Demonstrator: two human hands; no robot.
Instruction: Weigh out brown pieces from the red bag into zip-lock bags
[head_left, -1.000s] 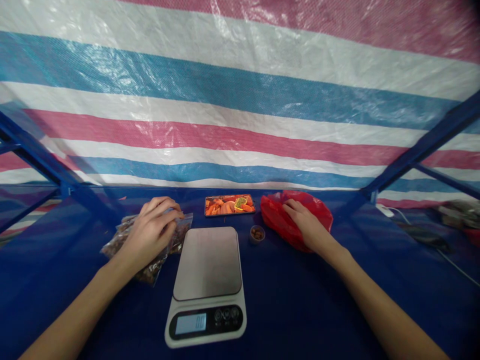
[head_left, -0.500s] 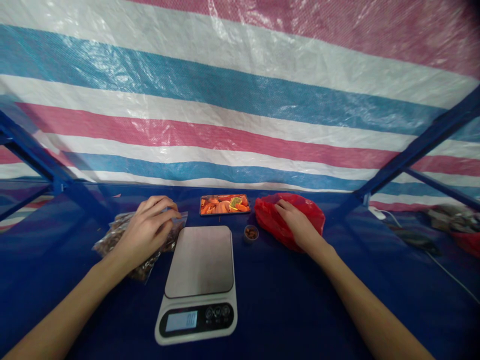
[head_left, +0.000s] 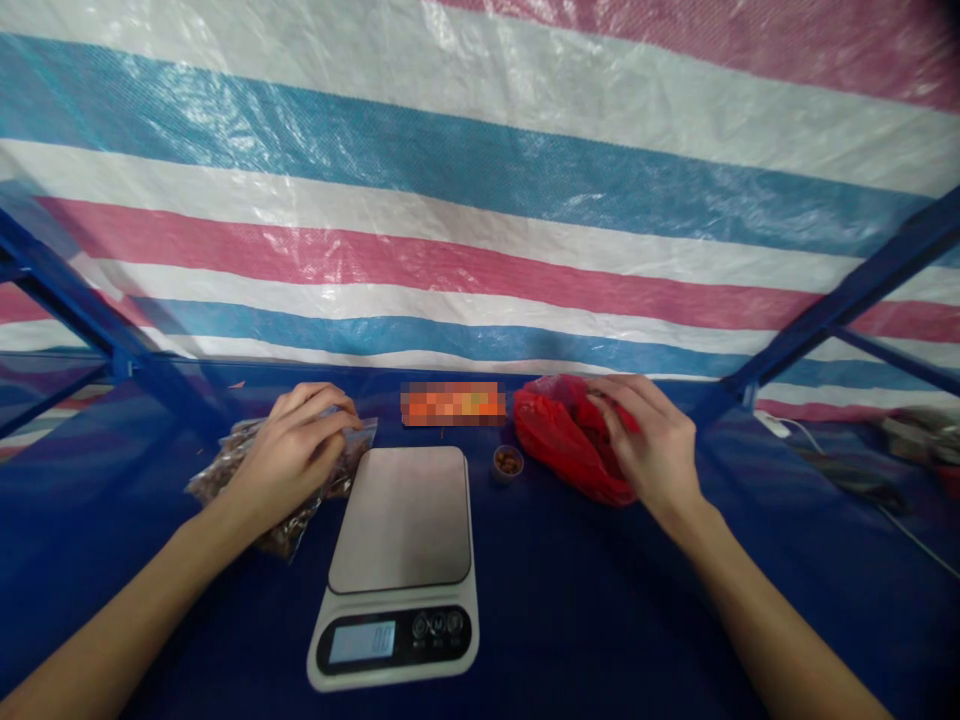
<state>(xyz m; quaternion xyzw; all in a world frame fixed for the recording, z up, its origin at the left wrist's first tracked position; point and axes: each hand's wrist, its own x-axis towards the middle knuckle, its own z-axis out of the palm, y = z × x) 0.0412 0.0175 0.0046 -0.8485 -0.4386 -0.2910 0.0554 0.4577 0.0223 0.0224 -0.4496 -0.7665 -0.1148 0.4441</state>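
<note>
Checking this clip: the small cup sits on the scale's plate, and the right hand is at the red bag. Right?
Not quite: the head view shows the cup on the table, between the scale and the red bag. The right hand is at that bag.

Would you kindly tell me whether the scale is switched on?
On: the scale has a lit display showing faint digits.

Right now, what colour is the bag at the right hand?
The bag at the right hand is red; it shows best in the head view.
</note>
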